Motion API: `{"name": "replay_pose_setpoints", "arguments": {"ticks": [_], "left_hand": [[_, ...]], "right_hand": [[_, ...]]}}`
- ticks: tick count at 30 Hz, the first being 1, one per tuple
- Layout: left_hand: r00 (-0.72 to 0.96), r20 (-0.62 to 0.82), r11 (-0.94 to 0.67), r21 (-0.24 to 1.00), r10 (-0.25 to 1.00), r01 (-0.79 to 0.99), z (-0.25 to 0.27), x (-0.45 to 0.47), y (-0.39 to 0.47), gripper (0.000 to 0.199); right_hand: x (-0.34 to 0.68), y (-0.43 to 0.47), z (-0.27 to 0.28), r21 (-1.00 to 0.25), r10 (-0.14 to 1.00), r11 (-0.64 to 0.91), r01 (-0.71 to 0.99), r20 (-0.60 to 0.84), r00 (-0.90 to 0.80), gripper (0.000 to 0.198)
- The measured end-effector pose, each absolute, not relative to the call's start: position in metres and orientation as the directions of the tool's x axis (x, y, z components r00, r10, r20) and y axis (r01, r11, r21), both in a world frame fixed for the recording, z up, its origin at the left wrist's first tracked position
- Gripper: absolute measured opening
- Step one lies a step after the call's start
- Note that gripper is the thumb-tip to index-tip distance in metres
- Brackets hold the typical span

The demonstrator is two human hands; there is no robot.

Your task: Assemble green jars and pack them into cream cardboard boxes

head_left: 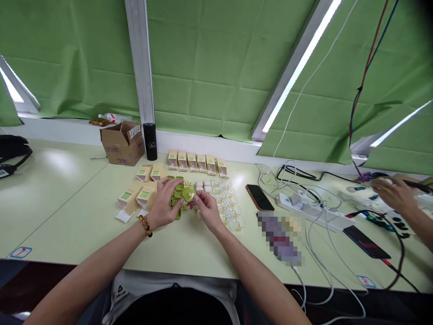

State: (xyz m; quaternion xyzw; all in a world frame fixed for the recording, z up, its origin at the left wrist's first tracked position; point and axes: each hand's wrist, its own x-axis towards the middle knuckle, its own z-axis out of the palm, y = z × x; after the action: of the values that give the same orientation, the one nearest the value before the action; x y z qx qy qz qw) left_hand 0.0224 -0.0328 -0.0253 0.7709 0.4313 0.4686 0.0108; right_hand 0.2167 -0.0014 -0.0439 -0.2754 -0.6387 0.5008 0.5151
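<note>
Right grip [207, 209] is pinching green piece [188, 194] by right edge; left grip [165, 205] is curving just beside it, hold unclear. Green cases [177, 193] are lying between grips. Pinching lightly at rim is probably sparing pale mark [191, 195].

1 small green rounded-square piece [188, 194], pale-marked side showing, pinched in the right hand [207, 209]

Right fingers [199, 201] hold green piece [188, 194]; left fingers [172, 186] near.
</note>
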Motion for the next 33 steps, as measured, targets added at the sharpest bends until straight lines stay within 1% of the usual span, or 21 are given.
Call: {"name": "replay_pose_setpoints", "arguments": {"ticks": [1, 2, 3, 5, 7, 9, 11, 13, 15, 17, 19, 21, 24, 26, 28, 33], "left_hand": [[0.234, 0.713, -0.65, 0.386, 0.66, 0.655, -0.026, 0.023, -0.033, 0.061], [0.274, 0.709, -0.669, 0.361, 0.649, 0.65, -0.027, 0.023, -0.033, 0.067], [0.308, 0.701, -0.684, 0.345, 0.643, 0.643, -0.029, 0.024, -0.032, 0.069], [0.352, 0.684, -0.702, 0.332, 0.639, 0.63, -0.032, 0.025, -0.031, 0.065], [0.351, 0.679, -0.703, 0.346, 0.645, 0.622, -0.034, 0.025, -0.03, 0.055], [0.305, 0.679, -0.685, 0.4, 0.667, 0.608, -0.033, 0.026, -0.028, 0.047], [0.213, 0.675, -0.648, 0.494, 0.706, 0.58, -0.032, 0.025, -0.027, 0.041], [0.095, 0.632, -0.58, 0.627, 0.769, 0.521, -0.032, 0.024, -0.024, 0.039], [0.007, 0.545, -0.502, 0.768, 0.838, 0.398, -0.033, 0.021, -0.02, 0.042], [-0.025, 0.457, -0.441, 0.87, 0.889, 0.219, -0.036, 0.019, -0.015, 0.047], [-0.045, 0.407, -0.404, 0.913, 0.913, 0.058, -0.038, 0.018, -0.01, 0.052], [-0.078, 0.371, -0.376, 0.925, 0.925, -0.049, -0.038, 0.017, -0.007, 0.056], [-0.102, 0.315, -0.328, 0.931, 0.944, -0.159, -0.037, 0.019, -0.005, 0.061], [-0.093, 0.293, -0.306, 0.932, 0.952, -0.195, -0.035, 0.021, -0.005, 0.063], [-0.086, 0.294, -0.305, 0.93, 0.952, -0.204, -0.032, 0.022, -0.005, 0.063], [-0.107, 0.343, -0.358, 0.912, 0.933, -0.2, -0.018, 0.027, -0.003, 0.062]], "right_hand": [[0.217, -0.001, -0.044, -0.925, 0.872, 0.34, -0.171, 0.378, -0.312, 0.042], [0.217, -0.001, -0.043, -0.926, 0.873, 0.336, -0.173, 0.375, -0.31, 0.042], [0.218, -0.001, -0.043, -0.927, 0.874, 0.335, -0.168, 0.373, -0.312, 0.042], [0.218, -0.002, -0.042, -0.93, 0.873, 0.341, -0.138, 0.367, -0.321, 0.041], [0.219, -0.002, -0.04, -0.933, 0.871, 0.346, -0.096, 0.358, -0.337, 0.04], [0.223, 0.0, -0.037, -0.929, 0.87, 0.368, -0.051, 0.363, -0.334, 0.039], [0.229, 0.002, -0.031, -0.899, 0.865, 0.437, 0.032, 0.41, -0.291, 0.034], [0.238, 0.002, -0.022, -0.807, 0.833, 0.547, 0.223, 0.497, -0.245, 0.025], [0.247, 0.0, -0.011, -0.623, 0.785, 0.614, 0.484, 0.543, -0.297, 0.017], [0.255, -0.006, -0.001, -0.403, 0.773, 0.612, 0.68, 0.485, -0.409, 0.014], [0.259, -0.015, 0.004, -0.208, 0.778, 0.595, 0.776, 0.389, -0.493, 0.017], [0.26, -0.023, 0.003, -0.071, 0.777, 0.592, 0.803, 0.312, -0.546, 0.024], [0.258, -0.032, -0.006, 0.05, 0.779, 0.586, 0.809, 0.24, -0.579, 0.031], [0.256, -0.033, -0.012, 0.099, 0.781, 0.579, 0.809, 0.218, -0.585, 0.028], [0.255, -0.033, -0.018, 0.132, 0.775, 0.575, 0.807, 0.226, -0.59, 0.023], [0.255, -0.029, -0.027, 0.176, 0.748, 0.579, 0.796, 0.273, -0.605, 0.015]]}}
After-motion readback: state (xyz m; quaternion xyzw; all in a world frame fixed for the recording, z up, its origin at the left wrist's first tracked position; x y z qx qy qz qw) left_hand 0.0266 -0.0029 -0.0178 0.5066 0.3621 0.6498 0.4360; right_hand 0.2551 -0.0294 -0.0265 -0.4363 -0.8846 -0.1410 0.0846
